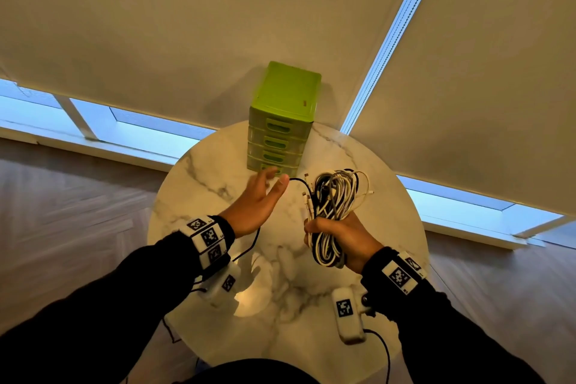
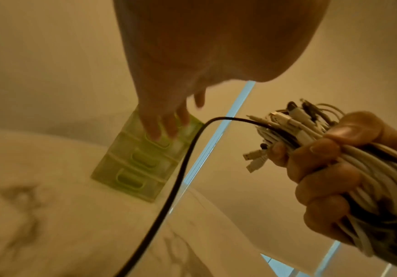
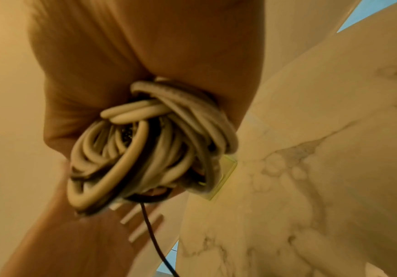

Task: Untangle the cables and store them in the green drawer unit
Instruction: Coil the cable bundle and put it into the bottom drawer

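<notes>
The green drawer unit point(image 1: 282, 109) stands at the table's far edge with all its drawers closed. My left hand point(image 1: 268, 184) reaches toward it with straight fingers point(image 2: 153, 129), the tips close to a lower drawer front point(image 2: 140, 163). My right hand point(image 1: 343, 237) grips a tangled bundle of white, grey and black cables point(image 1: 336, 196), held above the table to the right of the unit. One black cable point(image 2: 180, 178) arcs out of the bundle point(image 2: 287, 121) and runs down under my left palm. In the right wrist view the looped cables point(image 3: 145, 146) fill my palm.
The round white marble table point(image 1: 389, 212) carries only the drawer unit. Beige roller blinds point(image 1: 187, 25) hang close behind it, with window strips below. Wood floor surrounds the table.
</notes>
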A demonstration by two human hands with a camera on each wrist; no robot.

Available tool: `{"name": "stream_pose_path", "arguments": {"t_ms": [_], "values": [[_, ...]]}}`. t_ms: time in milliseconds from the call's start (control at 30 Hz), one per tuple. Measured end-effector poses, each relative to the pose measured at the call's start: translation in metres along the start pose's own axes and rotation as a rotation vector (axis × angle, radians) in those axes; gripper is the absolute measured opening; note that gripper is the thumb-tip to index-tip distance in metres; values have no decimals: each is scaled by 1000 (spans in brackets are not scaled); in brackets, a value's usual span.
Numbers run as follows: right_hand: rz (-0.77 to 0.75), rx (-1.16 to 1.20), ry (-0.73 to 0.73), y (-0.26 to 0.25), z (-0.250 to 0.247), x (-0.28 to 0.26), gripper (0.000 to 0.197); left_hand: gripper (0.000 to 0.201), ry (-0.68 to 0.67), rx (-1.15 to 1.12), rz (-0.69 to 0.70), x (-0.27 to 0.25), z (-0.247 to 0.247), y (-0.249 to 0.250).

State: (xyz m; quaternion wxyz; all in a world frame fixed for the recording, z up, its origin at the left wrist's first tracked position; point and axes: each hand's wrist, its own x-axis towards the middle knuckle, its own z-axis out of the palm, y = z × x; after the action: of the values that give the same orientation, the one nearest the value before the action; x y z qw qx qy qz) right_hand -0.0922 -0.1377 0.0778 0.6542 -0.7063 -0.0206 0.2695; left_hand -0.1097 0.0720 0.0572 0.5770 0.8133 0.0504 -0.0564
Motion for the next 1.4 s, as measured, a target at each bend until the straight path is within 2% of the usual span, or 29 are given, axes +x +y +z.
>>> {"name": "stream_pose_path", "arguments": {"t_ms": [67, 100, 200, 267, 367, 500, 600, 667, 733, 767, 867, 900, 967, 1033, 1100, 1167, 1333, 1400], "values": [[-3, -26, 20, 0, 0, 1, 21, 74, -161, -257, -178, -4, 10, -3], [-13, -62, 18, 0, 1, 1, 21, 65, -167, -381, -222, -6, 17, 0], [-50, -171, 5, 2, 7, -1, 27, 45, -55, -734, -270, -2, 35, 15], [-60, -235, 24, 4, 12, -1, 33, 51, -37, -901, -269, 4, 41, 25], [-81, -324, 114, 12, 14, 4, 34, 48, 24, -960, -255, 6, 49, 39], [-70, -447, 175, 9, 17, 5, 53, 51, 69, -1000, -233, 6, 57, 43], [-62, -510, 131, 4, 17, 8, 52, 57, 73, -978, -229, 4, 59, 42], [-43, -539, 84, 3, 16, 9, 50, 74, 58, -970, -243, 3, 56, 39], [-28, -497, 50, 4, 16, 9, 40, 98, -15, -959, -246, 3, 49, 35], [-35, -446, 40, 3, 16, 9, 34, 100, -39, -942, -238, 3, 45, 33], [-27, -188, 45, -1, 17, 7, 17, 74, -35, -762, -204, -2, 36, 30], [-21, -72, 56, -3, 17, 5, 14, 72, -56, -687, -190, -6, 35, 27], [-17, 107, 97, -8, 16, 5, 15, 69, -141, -506, -187, -19, 33, 19], [-18, 224, 138, -13, 13, 8, 15, 51, -246, -312, -198, -31, 30, 2], [-2, 345, 163, -19, 11, 10, 9, 41, -392, -237, -188, -41, 30, -9], [1, 408, 165, -23, 12, 10, 7, 39, -477, -252, -167, -47, 31, -12], [84, 671, -13, -27, 19, 7, 10, 42, -404, -121, -69, -43, 28, -12], [86, 663, -51, -29, 19, 7, 10, 41, -387, -77, -56, -36, 20, -12]]}}
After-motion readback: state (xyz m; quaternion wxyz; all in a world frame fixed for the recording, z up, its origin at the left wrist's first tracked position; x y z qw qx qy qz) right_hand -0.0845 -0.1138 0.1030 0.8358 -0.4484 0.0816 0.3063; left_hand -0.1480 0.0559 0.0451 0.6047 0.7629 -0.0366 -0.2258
